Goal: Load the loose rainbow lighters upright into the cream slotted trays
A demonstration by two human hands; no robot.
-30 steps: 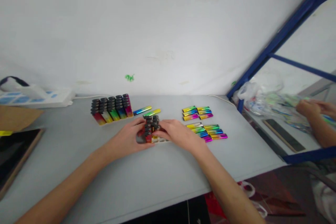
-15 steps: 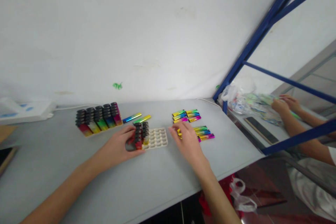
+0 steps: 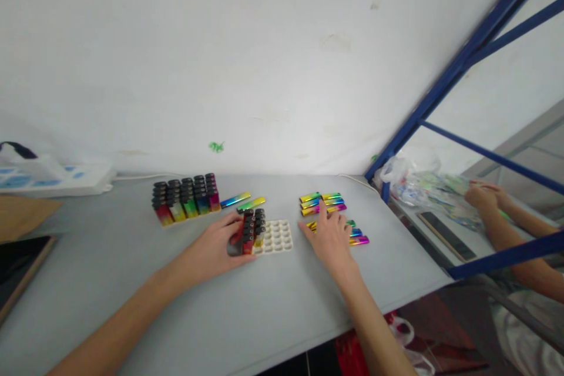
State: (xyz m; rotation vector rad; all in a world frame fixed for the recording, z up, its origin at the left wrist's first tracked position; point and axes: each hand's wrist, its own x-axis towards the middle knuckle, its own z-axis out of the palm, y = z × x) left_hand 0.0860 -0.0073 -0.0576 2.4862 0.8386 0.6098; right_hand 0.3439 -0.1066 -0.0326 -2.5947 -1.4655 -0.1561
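My left hand (image 3: 220,241) curls round the left end of a white plastic tray (image 3: 279,237), thumb at the front and fingers behind. Upright lighters (image 3: 254,228) with black tops, red and yellow below, fill the two rows of holes at that end. To the right, my right hand (image 3: 330,238) hovers over or touches shiny multicoloured lighters (image 3: 359,240) lying in groups, its fingers apart and its index finger stretched toward the back group (image 3: 311,197). The palm hides part of the nearer group. I cannot make out anything in its grasp.
A full block of upright lighters (image 3: 187,200) stands at the back left, with two loose lighters (image 3: 251,204) beside it. Further left are a power strip (image 3: 88,181) and a dark tablet-like object (image 3: 24,264). A blue metal frame (image 3: 418,111) separates another person's hands (image 3: 484,194) at the right.
My right hand has shifted forward over the lying lighters, its index finger now extended. My left hand stays at the tray. The view has turned slightly left.
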